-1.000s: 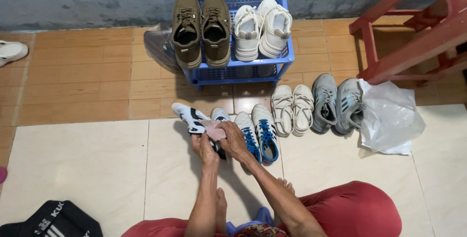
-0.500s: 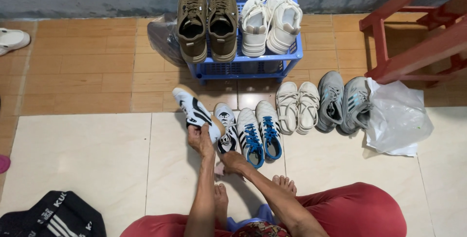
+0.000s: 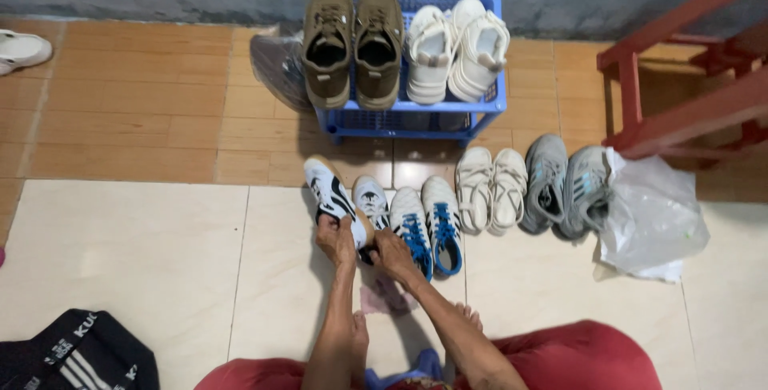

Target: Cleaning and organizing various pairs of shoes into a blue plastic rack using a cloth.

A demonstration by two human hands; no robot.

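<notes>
My left hand (image 3: 334, 240) grips a white sneaker with black stripes (image 3: 331, 192) by its heel end and holds it tilted, toe pointing away, above the floor. My right hand (image 3: 394, 251) is curled at the same heel, right beside its mate (image 3: 370, 200), which stands on the tiles. A small pink cloth (image 3: 386, 297) lies on the floor under my right wrist, with no hand on it. A white pair with blue laces (image 3: 428, 222) stands just right of my right hand.
A blue plastic rack (image 3: 416, 114) by the wall carries a brown pair (image 3: 352, 38) and a white pair (image 3: 458, 48). On the floor stand a cream pair (image 3: 490, 188) and a grey pair (image 3: 564, 184), then a plastic bag (image 3: 652, 216) under a red stool (image 3: 688, 86). A black bag (image 3: 72, 354) lies at bottom left.
The pink cloth went from my right hand at the sneaker to the floor. My right hand rose back to the sneaker's heel. My left hand kept the shoe tilted.
</notes>
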